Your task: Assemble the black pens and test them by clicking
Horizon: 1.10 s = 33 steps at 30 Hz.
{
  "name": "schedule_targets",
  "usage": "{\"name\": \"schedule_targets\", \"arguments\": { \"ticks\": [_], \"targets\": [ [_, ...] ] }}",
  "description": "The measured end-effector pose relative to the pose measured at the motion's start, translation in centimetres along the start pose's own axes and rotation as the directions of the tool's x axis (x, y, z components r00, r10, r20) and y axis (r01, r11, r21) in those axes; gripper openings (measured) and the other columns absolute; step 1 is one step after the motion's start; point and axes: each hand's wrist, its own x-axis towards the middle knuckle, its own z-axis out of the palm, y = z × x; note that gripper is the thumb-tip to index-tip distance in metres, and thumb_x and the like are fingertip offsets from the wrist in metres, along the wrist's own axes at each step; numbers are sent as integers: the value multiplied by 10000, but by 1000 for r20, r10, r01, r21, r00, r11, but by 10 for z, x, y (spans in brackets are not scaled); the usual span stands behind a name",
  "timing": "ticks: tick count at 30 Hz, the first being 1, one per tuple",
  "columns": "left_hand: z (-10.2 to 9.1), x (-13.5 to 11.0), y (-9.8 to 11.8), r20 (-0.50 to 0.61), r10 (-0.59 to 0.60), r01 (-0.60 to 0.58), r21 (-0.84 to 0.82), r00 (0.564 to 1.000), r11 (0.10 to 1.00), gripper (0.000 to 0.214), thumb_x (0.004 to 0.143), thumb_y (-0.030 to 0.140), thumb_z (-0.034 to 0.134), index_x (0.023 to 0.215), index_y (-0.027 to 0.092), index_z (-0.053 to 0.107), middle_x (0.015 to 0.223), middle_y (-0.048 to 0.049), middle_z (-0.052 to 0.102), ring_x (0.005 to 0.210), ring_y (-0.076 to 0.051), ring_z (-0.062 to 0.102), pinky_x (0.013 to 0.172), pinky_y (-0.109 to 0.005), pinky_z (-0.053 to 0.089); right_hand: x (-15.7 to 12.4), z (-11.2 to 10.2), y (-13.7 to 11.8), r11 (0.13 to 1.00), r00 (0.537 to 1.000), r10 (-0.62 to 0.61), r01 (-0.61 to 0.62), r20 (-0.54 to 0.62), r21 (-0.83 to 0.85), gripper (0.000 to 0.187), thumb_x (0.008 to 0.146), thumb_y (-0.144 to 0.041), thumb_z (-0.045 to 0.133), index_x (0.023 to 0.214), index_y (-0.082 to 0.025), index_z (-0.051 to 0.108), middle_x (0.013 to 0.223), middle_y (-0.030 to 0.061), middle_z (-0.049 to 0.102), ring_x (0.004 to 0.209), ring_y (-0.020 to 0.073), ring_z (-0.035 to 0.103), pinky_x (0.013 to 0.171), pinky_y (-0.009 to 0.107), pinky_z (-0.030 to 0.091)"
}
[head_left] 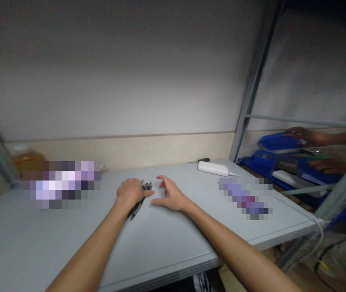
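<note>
Several dark pens (136, 209) lie in a loose bundle near the middle of the table. My left hand (130, 191) rests over the bundle from the left, its fingers curled around it and its thumb reaching across to the right. The pens' ends stick out past the thumb and below the palm; the middle of the bundle is hidden under the hand. Just right of the pens, my right hand (171, 194) is open and holds nothing. Its thumb and fingers are spread apart, facing the bundle.
A white power strip (213, 168) with a cable lies at the back right, in front of a screwdriver (203, 160). Blurred-out items (63, 184) sit at the left, another (246, 198) at the right. Beyond the metal post (248, 89), another person's hands work over blue bins (264, 159).
</note>
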Motion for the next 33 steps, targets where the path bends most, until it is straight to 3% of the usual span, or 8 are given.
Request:
{"name": "schedule_targets", "arguments": {
  "ticks": [6, 10, 13, 16, 23, 29, 33],
  "targets": [
    [3, 11, -9, 31, 53, -53, 10, 998, 999, 805, 611, 705, 491, 1147, 106, 535, 1159, -235, 560, 1038, -345, 553, 790, -386, 455, -1, 1, -3, 958, 966, -235, 250, 111, -143, 458, 694, -162, 649, 1133, -199, 527, 1165, 68, 531, 1097, 202, 435, 954, 365, 312],
    [3, 23, -20, 75, 156, -155, -19, 985, 988, 809, 573, 697, 540, 1152, 132, 526, 1200, -212, 550, 1072, -326, 543, 825, -346, 440, -1, 6, -3, 935, 956, -228, 268, 185, -232, 296, 739, -144, 579, 1031, -192, 591, 1055, 50, 595, 1015, 190, 482, 926, 352, 330],
    [-2, 29, -30, 131, 248, -236, -98, 960, 967, 807, 609, 662, 539, 1191, 105, 493, 1174, -184, 582, 1068, -282, 553, 840, -292, 431, -1, 8, -6, 907, 955, -237, 284, 180, -312, 334, 759, -181, 570, 1091, -208, 577, 1051, 57, 565, 985, 194, 461, 896, 356, 345],
    [-8, 32, -38, 186, 272, -237, -190, 944, 953, 813, 604, 592, 596, 1230, 95, 452, 1147, -143, 606, 1006, -243, 585, 797, -252, 446, -2, 9, -9, 873, 939, -289, 339, 189, -350, 402, 768, -198, 564, 1168, -228, 529, 1156, 63, 507, 1030, 202, 420, 904, 360, 344],
    [-10, 29, -39, 195, 293, -233, -279, 936, 932, 667, 593, 426, 651, 1167, 122, 497, 1102, -90, 633, 926, -210, 611, 726, -227, 463, -3, 10, -13, 820, 926, -301, 373, 229, -434, 284, 797, -220, 545, 1081, -231, 541, 1237, 63, 462, 1114, 229, 340, 883, 384, 344],
    [-8, 32, -40, 179, 283, -230, -269, 942, 935, 712, 550, 414, 681, 1168, 108, 505, 1142, -111, 615, 958, -225, 601, 766, -244, 461, -3, 3, -13, 839, 946, -227, 311, 232, -447, 156, 813, -254, 551, 956, -193, 566, 965, 57, 576, 923, 192, 442, 779, 317, 355],
    [-7, 33, -42, 192, 286, -241, -227, 939, 943, 737, 545, 433, 676, 1192, 127, 499, 1167, -106, 605, 997, -235, 589, 801, -251, 453, -2, -12, -4, 846, 943, -210, 307, 257, -437, 114, 817, -198, 539, 896, -172, 616, 897, 61, 599, 855, 167, 485, 753, 274, 362]
  ]
}}
